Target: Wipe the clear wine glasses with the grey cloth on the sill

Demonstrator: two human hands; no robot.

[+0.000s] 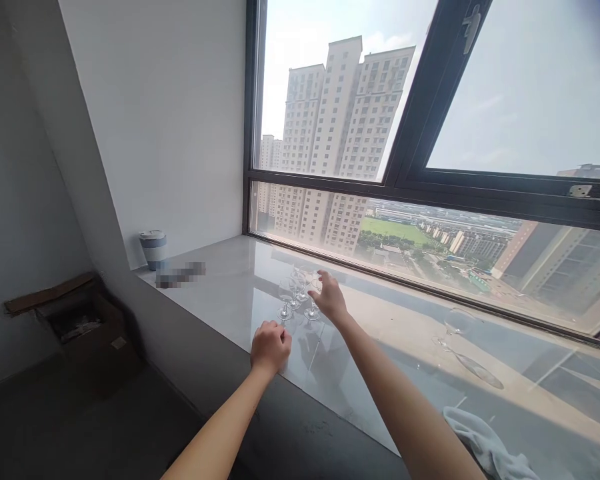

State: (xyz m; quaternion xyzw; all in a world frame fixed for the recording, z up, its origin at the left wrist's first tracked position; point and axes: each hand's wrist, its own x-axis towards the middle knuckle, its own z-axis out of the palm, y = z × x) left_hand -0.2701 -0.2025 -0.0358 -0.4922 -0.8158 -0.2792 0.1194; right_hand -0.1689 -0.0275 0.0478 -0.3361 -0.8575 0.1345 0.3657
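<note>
Several clear stemmed glasses stand in a tight group on the glossy window sill. At the group's left is one glass, and at its right another glass. My right hand is beside that right-hand glass, thumb and fingers apart; whether a fingertip touches it I cannot tell. Nearer to me, my left hand rests at the sill's front edge with its fingers curled in and nothing visible in them. Farther right, apart from the group, is another stemmed glass, faint against the bright sill.
A blue and white cup with a lid stands at the sill's left end, beside a blurred-out item. A pale cloth lies at the lower right. The window frame runs behind. An open cardboard box sits on the floor.
</note>
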